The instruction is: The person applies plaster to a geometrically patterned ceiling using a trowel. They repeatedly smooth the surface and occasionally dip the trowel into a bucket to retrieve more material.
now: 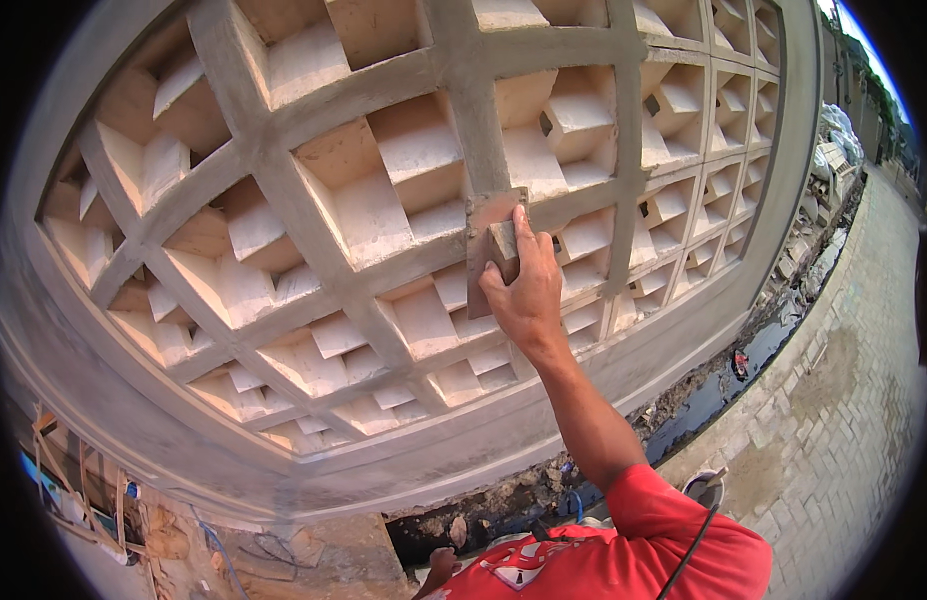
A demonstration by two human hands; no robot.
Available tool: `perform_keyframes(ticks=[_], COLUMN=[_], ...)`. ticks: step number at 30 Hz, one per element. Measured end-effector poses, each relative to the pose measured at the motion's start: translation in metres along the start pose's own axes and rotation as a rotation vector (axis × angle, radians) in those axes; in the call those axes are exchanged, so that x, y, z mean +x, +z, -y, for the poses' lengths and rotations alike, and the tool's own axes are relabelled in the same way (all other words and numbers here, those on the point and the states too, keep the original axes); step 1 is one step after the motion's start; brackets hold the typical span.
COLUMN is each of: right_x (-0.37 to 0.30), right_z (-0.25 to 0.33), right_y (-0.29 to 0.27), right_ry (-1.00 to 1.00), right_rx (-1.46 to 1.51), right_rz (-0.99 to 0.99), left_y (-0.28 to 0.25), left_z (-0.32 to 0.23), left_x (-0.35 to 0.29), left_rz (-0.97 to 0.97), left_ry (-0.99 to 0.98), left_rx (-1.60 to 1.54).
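Note:
My right hand (529, 285) is closed round the block handle of a flat rectangular plastering float (480, 235). Its index finger stretches up along the plate. The float lies against a grey cement strip where ribs cross on a breeze-block wall (464, 110). Smoothed grey ribs frame the pale, hollow blocks with their slanted inner pieces. My left hand (442, 562) hangs low, close to my red shirt at the bottom edge; its fingers are too small and dark to make out.
Below the wall runs a ditch with dark water (684, 430). A paved brick path (834, 400) lies to the right, with rubble and sacks (839, 140) along the wall's far end. Wooden pieces (84, 480) stand at the lower left, and a bucket (706, 488) sits behind my right arm.

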State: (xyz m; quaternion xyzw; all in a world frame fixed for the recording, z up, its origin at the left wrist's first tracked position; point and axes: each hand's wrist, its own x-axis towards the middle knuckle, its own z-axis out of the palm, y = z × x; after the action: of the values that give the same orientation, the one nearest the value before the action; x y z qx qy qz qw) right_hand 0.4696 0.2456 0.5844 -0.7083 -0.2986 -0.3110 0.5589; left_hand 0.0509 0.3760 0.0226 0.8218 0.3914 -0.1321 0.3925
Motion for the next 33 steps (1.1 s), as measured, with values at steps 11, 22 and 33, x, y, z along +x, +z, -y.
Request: perform_keyframes(ticks=[11,22,33], right_x=[-0.012,-0.055,-0.322], right_z=[0.004,-0.005,-0.262], right_y=[-0.001,-0.037,-0.208], right_ry=[0.051,0.113,1.609], right_rx=[0.078,0.166,0.577], right_rz=[0.048,0.474,0.518], left_y=[0.016,0.018,0.057], left_z=[-0.012,0.003,-0.057], left_x=[-0.005,-0.016,-0.031], left_rz=[-0.004,-0.085,0.122], left_ry=[0.085,0.303,-0.498], left_rx=[-0.018,0.206,-0.690])
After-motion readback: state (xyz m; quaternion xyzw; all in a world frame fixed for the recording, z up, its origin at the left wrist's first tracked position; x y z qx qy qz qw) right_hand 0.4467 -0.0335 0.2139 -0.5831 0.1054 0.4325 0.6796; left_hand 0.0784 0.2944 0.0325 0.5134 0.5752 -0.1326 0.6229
